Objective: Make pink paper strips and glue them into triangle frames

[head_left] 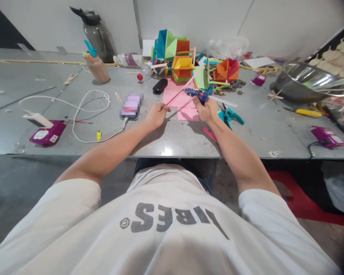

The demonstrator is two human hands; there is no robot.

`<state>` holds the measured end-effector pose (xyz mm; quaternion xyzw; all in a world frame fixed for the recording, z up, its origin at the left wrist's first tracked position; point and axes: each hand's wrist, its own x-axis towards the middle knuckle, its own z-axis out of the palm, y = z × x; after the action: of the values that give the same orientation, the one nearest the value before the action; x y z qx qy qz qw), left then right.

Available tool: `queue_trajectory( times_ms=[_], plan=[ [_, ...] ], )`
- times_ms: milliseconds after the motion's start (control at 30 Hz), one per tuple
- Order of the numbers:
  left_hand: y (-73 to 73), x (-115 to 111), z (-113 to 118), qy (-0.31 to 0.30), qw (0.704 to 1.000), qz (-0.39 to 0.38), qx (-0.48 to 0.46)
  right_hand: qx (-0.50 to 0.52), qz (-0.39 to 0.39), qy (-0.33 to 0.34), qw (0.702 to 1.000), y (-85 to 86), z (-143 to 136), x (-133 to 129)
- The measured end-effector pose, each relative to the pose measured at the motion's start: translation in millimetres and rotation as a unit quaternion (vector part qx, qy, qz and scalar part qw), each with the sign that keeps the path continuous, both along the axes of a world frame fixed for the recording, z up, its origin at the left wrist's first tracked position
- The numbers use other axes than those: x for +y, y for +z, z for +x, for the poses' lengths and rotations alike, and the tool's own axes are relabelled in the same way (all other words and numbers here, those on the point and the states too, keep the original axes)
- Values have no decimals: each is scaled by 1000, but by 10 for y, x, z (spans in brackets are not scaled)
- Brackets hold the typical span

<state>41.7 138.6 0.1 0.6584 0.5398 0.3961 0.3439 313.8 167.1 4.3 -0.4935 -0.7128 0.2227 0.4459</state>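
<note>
Blue glue gun [197, 93] points left.

Single head-worn view, facing forward and down, wide, wearer's white shirt [172, 244] nearest, left hand [157, 115] and right hand [208, 111] at middle distance over the table [258, 130], pale wall [189, 17] closing the far side

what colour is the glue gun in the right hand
The glue gun is mostly blue with some orange, as the head view shows.
</note>
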Motion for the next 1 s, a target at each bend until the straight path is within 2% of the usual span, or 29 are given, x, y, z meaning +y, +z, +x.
queue_trajectory(
  times_ms=[100,200,733,933,1000],
  plan=[
    [0,2,-2,0,1000,3,6,-40,74,-68,994,-16,-25,2],
    [0,6,-5,-3,1000,7,12,-56,98,-76,991,-30,-42,8],
    [-15,10,1,-7,1000,6,12,-115,102,-43,987,4,-39,-39],
    [-10,6,6,-5,1000,0,6,-111,86,-34,990,16,-38,-63],
    [-9,7,5,-5,1000,-1,2,-82,46,-6,996,37,-33,-79]
  ],
)
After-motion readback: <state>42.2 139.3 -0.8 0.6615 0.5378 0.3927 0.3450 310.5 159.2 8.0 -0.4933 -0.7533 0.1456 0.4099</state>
